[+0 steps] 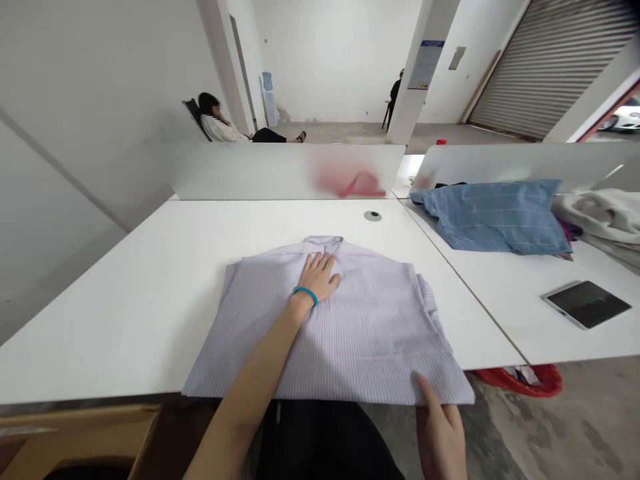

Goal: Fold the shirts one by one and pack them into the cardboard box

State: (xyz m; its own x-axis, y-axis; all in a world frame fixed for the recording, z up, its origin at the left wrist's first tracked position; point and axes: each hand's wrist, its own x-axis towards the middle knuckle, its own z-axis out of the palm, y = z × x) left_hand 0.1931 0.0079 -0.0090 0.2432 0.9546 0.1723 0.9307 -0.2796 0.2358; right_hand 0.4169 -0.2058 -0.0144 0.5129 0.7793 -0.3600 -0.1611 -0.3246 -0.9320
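Observation:
A pale striped shirt (360, 327) lies spread on the white table, collar away from me and lower edge reaching past the table's front edge. Flat on its upper part, just below the collar, rests my left hand (319, 277), fingers spread, a blue band around the wrist. My right hand (440, 427) pinches the lower edge near the right corner, thumb on top and the other fingers underneath, partly hidden by the cloth. One sleeve shows at the shirt's right side, tucked close to the body.
To the right, a folded blue cloth (495, 217), a pale cloth (607, 213) and a tablet (586, 304) lie on the adjoining table. Frosted panels (250, 170) line the back. Below are a red basket (547, 381) and a cardboard box (90, 433). Two people are beyond.

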